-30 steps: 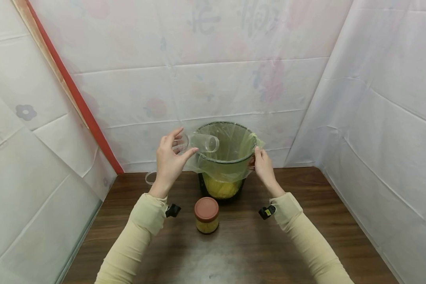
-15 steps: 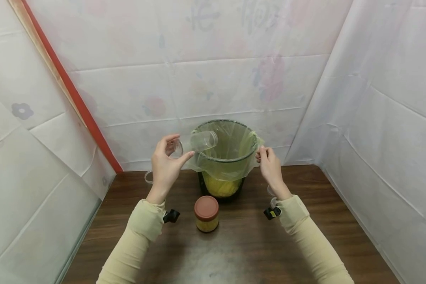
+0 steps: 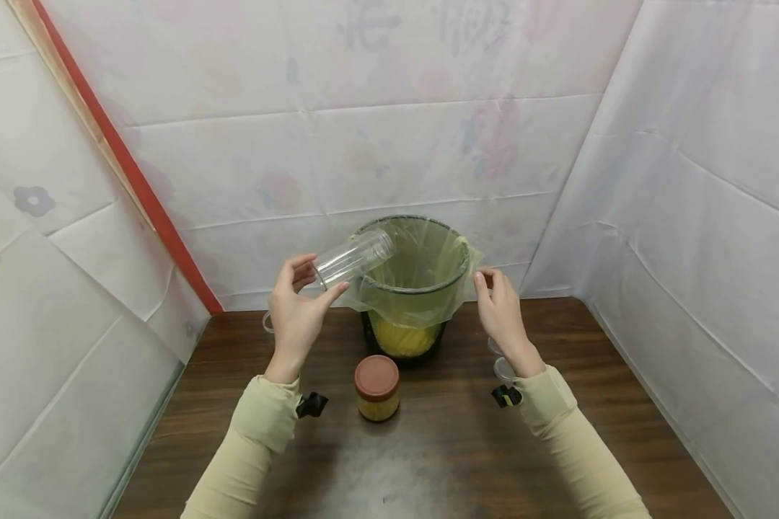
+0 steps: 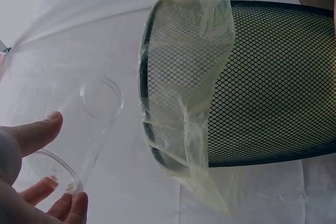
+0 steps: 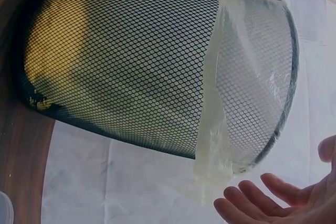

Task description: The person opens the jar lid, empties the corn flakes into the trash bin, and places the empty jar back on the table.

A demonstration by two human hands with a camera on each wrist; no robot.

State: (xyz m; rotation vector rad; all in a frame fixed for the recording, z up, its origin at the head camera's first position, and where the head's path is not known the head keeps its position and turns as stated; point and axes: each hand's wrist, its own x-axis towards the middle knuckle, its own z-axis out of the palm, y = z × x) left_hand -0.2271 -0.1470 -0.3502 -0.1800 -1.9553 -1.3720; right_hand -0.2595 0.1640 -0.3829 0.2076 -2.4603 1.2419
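My left hand holds a clear plastic jar by its base, thumb on one side and fingers on the other. The jar looks empty and leans with its mouth over the rim of a black mesh bin. A pale yellow-green bin liner lines the bin and is folded over its rim; something yellow shows low down inside. To the right of the rim is my right hand, holding nothing. In the right wrist view its fingers are loosely spread just below the liner's edge.
In front of the bin stands a small jar with a reddish-brown lid and yellow contents. Clear round lids lie by the right wrist, and a clear ring-shaped piece lies left of the left hand. White sheets wall in the dark wooden table.
The right hand has let go of the liner at the rim and drawn off rightward. The left hand has shifted slightly left and down, the jar's mouth now tilted higher.
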